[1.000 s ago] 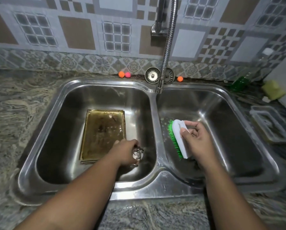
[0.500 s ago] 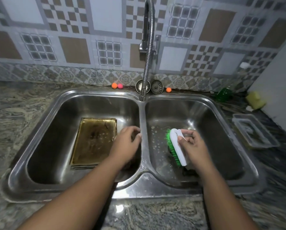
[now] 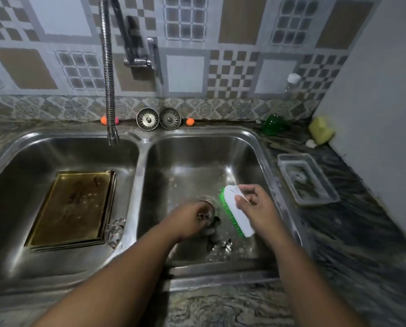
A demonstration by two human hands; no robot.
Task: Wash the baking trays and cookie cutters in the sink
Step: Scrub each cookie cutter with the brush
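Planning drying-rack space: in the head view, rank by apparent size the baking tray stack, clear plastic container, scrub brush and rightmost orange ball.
1. baking tray stack
2. clear plastic container
3. scrub brush, partly hidden by the right hand
4. orange ball

The left forearm point(image 3: 126, 267) and right forearm point(image 3: 301, 267) are bare along all their visible length, up from the frame's lower edge. The left hand point(image 3: 190, 219) (blurred, fingers hard to separate) and right hand point(image 3: 256, 208) are bare too; the right thumbnail is trimmed short.
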